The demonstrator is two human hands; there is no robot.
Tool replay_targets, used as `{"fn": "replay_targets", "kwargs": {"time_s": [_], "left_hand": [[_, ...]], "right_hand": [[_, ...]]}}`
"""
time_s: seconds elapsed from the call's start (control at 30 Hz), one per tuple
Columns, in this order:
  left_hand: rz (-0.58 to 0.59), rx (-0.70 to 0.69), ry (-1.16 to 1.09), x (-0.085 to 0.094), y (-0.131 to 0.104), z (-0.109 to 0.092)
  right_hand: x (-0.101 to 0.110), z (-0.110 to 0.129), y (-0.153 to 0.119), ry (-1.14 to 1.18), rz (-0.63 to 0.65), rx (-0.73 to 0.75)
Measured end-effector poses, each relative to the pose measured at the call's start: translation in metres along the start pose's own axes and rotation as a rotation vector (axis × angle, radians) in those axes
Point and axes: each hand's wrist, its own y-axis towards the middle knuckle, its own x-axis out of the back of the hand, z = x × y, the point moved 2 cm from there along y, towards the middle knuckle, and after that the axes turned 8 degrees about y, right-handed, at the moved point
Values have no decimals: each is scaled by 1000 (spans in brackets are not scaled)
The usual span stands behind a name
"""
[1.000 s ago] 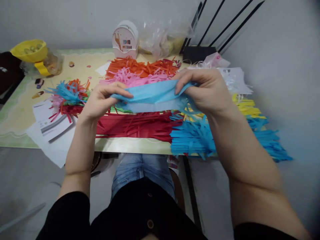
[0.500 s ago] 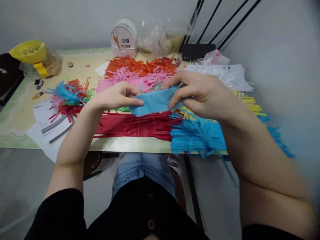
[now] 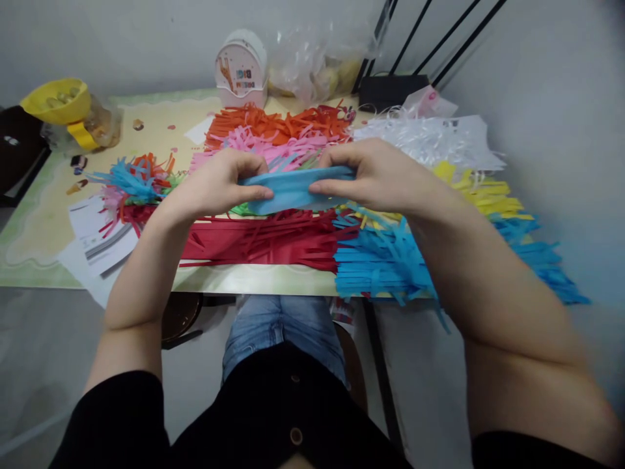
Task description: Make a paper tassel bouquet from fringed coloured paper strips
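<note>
A light-blue strip of thin material, like tissue paper, is stretched level between my hands above the table. My left hand pinches its left end, thumb in front. At the right end, my right hand grips it between thumb and curled fingers. Below the strip lies red fringed paper. Blue fringed paper rests under my right forearm. Pink fringe and orange fringe lie behind my hands, with a bit of green fringe partly hidden.
On the left, a multicoloured tassel bundle lies over printed papers. A yellow bowl stands at the back left. A pink-white box and a plastic bag are by the wall. White fringe and yellow fringe lie right.
My right thumb has come to the front of the blue strip, where fingers were before. The strip now looks narrower and more level. My left hand has risen slightly.
</note>
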Motion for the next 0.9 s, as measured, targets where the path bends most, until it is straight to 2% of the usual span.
{"fn": "replay_targets", "kwargs": {"time_s": [0.13, 0.23, 0.33, 0.43, 0.6, 0.7, 0.9], "left_hand": [[-89, -31, -124, 1, -4, 5], [-156, -46, -131, 1, -4, 6], [-180, -66, -114, 2, -2, 5], [-169, -85, -120, 3, 1, 2], [-95, -120, -102, 8, 3, -5], [-90, -100, -97, 10, 3, -6], [-201, -3, -188, 4, 1, 5]], "right_hand": [[2, 7, -8, 106, -152, -70], [1, 14, -12, 104, -255, -58], [1, 19, -14, 61, -304, -26], [5, 21, -12, 52, -288, -5], [15, 17, -5, 71, -131, -80], [17, 14, -5, 101, -72, -112], [11, 16, -14, 79, -181, -103]]}}
